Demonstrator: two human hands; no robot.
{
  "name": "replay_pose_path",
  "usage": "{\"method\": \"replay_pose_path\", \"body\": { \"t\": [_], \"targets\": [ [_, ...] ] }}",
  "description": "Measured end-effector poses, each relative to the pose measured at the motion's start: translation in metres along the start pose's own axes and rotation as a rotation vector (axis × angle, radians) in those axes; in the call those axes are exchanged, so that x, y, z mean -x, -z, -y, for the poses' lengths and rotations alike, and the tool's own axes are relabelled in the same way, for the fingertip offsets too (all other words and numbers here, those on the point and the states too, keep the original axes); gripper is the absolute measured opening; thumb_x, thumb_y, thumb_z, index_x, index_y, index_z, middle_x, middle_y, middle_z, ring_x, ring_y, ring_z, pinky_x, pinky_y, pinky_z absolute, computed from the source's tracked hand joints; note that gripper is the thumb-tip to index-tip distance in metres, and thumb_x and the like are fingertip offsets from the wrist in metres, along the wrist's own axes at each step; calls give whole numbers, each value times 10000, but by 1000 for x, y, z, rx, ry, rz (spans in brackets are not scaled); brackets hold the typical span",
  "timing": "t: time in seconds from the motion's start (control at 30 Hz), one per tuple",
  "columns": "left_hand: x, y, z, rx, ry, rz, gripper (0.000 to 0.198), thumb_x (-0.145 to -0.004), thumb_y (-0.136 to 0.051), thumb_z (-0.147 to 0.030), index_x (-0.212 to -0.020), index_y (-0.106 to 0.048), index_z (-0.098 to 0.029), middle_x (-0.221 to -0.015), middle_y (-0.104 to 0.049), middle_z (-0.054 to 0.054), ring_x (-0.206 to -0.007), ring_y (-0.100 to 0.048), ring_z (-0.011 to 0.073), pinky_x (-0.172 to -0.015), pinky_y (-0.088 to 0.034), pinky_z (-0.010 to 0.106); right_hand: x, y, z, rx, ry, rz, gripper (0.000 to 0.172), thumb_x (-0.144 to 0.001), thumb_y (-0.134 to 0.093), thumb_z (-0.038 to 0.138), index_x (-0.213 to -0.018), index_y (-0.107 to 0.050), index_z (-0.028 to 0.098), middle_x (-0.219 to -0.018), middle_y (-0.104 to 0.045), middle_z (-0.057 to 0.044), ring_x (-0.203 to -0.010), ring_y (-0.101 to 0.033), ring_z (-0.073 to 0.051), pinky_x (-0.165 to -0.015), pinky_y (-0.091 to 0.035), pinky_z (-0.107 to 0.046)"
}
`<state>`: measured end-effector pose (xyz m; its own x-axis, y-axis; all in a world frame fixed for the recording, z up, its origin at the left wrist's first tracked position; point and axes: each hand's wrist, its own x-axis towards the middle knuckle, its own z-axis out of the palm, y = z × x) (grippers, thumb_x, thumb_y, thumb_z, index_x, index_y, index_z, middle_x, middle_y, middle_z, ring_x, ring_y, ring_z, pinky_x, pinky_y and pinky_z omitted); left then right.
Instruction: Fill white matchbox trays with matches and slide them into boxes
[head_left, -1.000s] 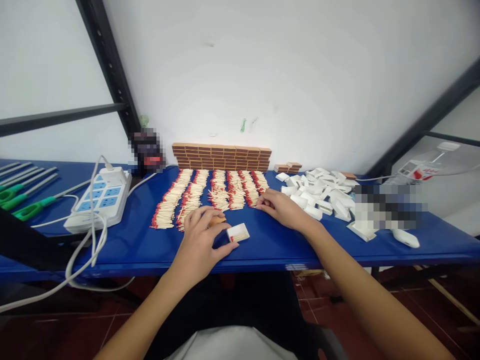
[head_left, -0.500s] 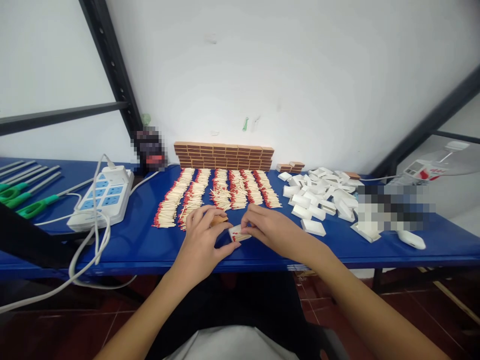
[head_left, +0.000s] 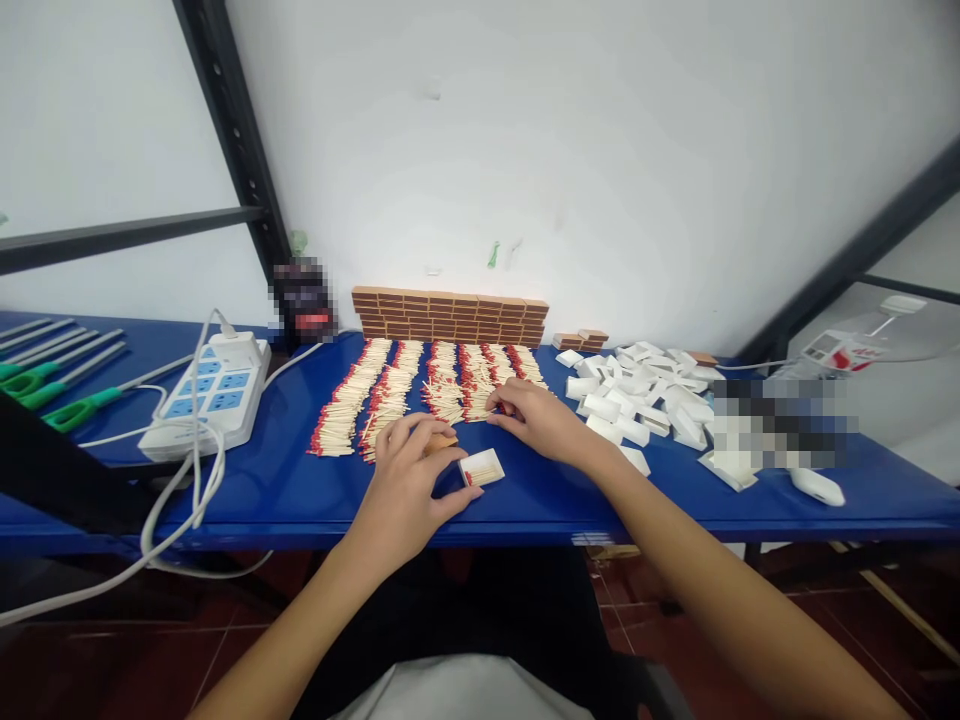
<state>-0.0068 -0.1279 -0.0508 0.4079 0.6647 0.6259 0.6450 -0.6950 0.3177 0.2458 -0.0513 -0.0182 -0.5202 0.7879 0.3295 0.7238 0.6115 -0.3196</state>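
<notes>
A small white matchbox tray [head_left: 492, 466] with a few red-headed matches inside is held at its left end by the thumb and forefinger of my left hand [head_left: 411, 475]. Under that hand's other fingers sits a brown matchbox sleeve [head_left: 441, 441], partly covered. My right hand [head_left: 544, 420] is at the near end of the match rows [head_left: 444, 385], its thumb and forefinger pinched on matches there. The fingertips hide most of what they grip. Several rows of matches lie side by side, heads mostly to the left.
Brown matchboxes [head_left: 450, 315] are stacked like a low wall behind the rows. To the right lies a heap of white trays [head_left: 637, 385], with a plastic bottle [head_left: 840, 350] beyond. On the left are a power strip [head_left: 217, 395], looping cables and green-handled tools [head_left: 79, 410].
My right hand has moved from the tray up and away to the match rows. The left hand still holds the tray, whose inside now shows more fully.
</notes>
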Motion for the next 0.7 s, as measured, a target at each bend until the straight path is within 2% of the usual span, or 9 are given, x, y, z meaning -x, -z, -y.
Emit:
{"method": "replay_pose_path", "body": {
  "t": [0.17, 0.37, 0.7],
  "targets": [
    [0, 0, 0, -2, -6, -9, 243, -856, -888, -351, -1048, -785, -244, -1256, -704, 84, -1296, -546, 339, -1113, -399, 571, -3, -6, -2, -2, 4, 19, 76, -1005, -630, 165, -940, -640, 203, -915, -613, -43, -815, -569, -194, -739, -418, -310],
    [0, 0, 0, -5, -6, -3, 260, -847, -897, -354, -1048, -785, -234, -1245, -702, 88, -1290, -545, 337, -1113, -393, 568, 3, -5, 2, -30, 1, 14, 74, -1026, -628, 190, -953, -637, 201, -907, -618, -36, -802, -566, -189, -721, -418, -305],
    [0, -1, 1, -9, -13, -9, 245, -858, -886, -344, -1053, -785, -235, -1260, -701, 86, -1296, -545, 339, -1114, -392, 561, 2, -10, 8, -72, -6, 82, 55, -1031, -652, 210, -984, -677, 195, -960, -624, -52, -847, -578, -194, -760, -435, -308]
  ]
}}
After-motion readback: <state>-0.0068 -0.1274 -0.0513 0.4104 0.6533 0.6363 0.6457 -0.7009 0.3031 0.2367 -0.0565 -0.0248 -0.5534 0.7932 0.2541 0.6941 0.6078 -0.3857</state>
